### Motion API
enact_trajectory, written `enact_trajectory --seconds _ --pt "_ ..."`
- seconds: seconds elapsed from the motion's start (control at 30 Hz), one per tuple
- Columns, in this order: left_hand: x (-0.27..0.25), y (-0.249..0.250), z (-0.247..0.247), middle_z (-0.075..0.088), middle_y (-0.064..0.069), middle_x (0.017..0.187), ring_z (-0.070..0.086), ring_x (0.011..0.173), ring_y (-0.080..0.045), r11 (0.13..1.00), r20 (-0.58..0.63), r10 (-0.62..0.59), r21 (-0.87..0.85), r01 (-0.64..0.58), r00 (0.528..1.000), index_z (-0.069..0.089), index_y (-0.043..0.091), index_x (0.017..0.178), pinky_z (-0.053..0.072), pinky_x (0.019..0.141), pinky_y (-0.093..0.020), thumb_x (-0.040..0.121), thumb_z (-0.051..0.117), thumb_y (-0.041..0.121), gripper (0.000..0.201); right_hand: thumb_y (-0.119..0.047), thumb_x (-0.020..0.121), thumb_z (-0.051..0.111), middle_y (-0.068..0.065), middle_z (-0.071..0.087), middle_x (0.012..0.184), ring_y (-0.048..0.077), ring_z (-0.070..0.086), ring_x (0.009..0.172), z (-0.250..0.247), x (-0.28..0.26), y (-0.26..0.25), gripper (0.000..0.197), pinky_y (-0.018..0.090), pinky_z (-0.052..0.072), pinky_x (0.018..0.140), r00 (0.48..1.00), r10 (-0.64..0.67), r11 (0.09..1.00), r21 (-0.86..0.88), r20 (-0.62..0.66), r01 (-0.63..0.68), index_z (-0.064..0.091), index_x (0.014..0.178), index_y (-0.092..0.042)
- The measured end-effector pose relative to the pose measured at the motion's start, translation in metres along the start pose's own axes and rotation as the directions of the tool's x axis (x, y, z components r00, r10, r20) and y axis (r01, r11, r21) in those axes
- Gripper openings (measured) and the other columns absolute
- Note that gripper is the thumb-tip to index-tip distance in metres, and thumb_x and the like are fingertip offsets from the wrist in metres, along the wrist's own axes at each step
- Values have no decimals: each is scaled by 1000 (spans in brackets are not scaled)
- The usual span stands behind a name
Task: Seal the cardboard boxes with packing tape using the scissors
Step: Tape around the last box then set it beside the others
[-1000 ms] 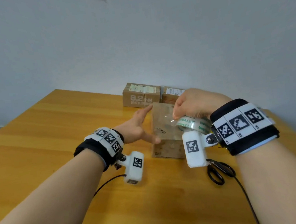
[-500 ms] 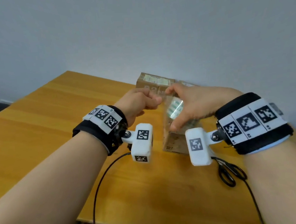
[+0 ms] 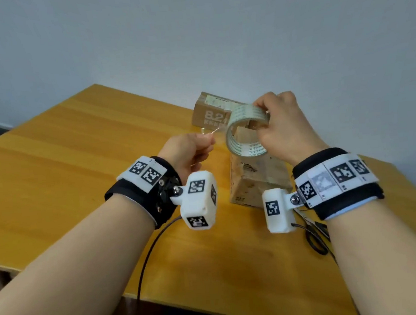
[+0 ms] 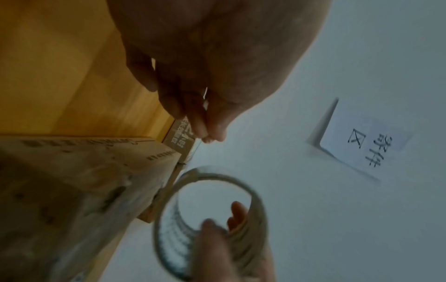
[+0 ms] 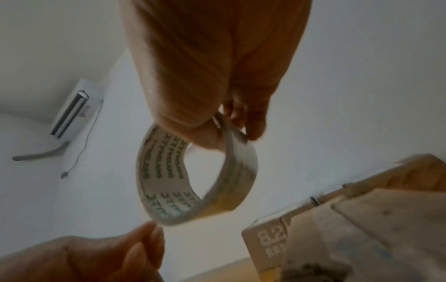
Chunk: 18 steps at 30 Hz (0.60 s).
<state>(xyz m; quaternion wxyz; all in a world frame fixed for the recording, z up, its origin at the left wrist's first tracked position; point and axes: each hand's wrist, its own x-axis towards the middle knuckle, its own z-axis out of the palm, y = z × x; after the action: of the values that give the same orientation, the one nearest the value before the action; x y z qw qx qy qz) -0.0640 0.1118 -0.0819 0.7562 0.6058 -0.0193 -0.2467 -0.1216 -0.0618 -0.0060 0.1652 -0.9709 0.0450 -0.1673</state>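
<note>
Tape roll (image 3: 246, 130) gripped in right hand (image 3: 284, 127), left fingers (image 3: 206, 142) pinching its free end; nearest box (image 3: 257, 178) below unsealed, scissors (image 3: 316, 238) untouched.

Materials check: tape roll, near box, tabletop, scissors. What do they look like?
Tape roll: clear glossy plastic film, the core's green print showing through; right hand holds it.
Near box: brown matte cardboard, scuffed.
Tabletop: orange-yellow wood with visible grain, satin sheen; solid or veneer unclear.
Scissors: black handles, probably plastic; blades mostly hidden.
</note>
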Motion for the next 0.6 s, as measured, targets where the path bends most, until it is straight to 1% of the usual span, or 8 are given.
enact_trajectory --seconds 0.07,0.1,0.17,0.2,0.33,0.4,0.47,0.6 --pt "-3 -8 7 55 8 63 43 64 -10 999 -31 -37 39 38 999 61 18 84 34 64 -24 98 57 19 15 -13 93 65 -4 52 119 10 59 94 3 1 7 24 19 49 74 989 132 976 183 -67 -118 58 113 -24" --pt "-4 -13 10 55 8 63 43 63 -9 998 -38 -54 34 55 998 61 18 84 34 62 -23 99 57 19 16 -14 95 65 -4 60 114 10 64 92 5 -1 9 18 24 55 69 978 208 920 343 -23 -188 58 106 -26" --pt "-4 -22 15 56 8 62 43 62 -9 996 -38 -87 -21 87 995 64 17 83 34 58 -22 98 58 19 16 -12 96 63 -1 68 105 16 69 89 11 -6 14 16 44 63 75 941 316 748 578 122 -326 58 97 -27" --pt "-4 -26 16 56 8 62 42 61 -9 993 -37 -108 -44 107 993 64 17 82 34 56 -22 97 59 19 16 -11 96 63 0 70 101 17 69 85 14 -9 16 16 48 61 80 931 335 689 636 146 -348 60 97 -26" --pt "-2 -33 19 57 7 60 41 59 -9 986 -62 -162 -45 159 985 64 15 82 36 53 -21 98 60 20 17 4 91 62 3 74 101 18 71 90 21 -14 24 26 39 58 88 920 388 523 809 54 -268 67 99 -20" --pt "1 -34 17 57 6 61 40 57 -9 982 -91 -191 -22 190 977 64 16 82 37 51 -21 98 61 22 17 11 87 62 7 74 105 22 72 100 22 -14 28 31 32 58 85 914 405 527 825 -31 -205 69 99 -16" --pt "4 -38 16 57 5 62 39 56 -9 977 -116 -214 -19 213 970 65 15 83 36 47 -21 97 62 21 15 12 85 63 7 73 105 21 71 101 23 -15 30 32 24 55 76 921 377 588 794 -100 -154 71 99 -16" --pt "8 -48 25 57 0 72 38 56 -14 976 -161 -218 -27 216 963 65 10 83 33 46 -25 95 62 18 15 12 81 68 1 74 104 14 72 98 25 -13 32 37 27 60 82 935 300 703 707 -191 -81 74 93 -23"
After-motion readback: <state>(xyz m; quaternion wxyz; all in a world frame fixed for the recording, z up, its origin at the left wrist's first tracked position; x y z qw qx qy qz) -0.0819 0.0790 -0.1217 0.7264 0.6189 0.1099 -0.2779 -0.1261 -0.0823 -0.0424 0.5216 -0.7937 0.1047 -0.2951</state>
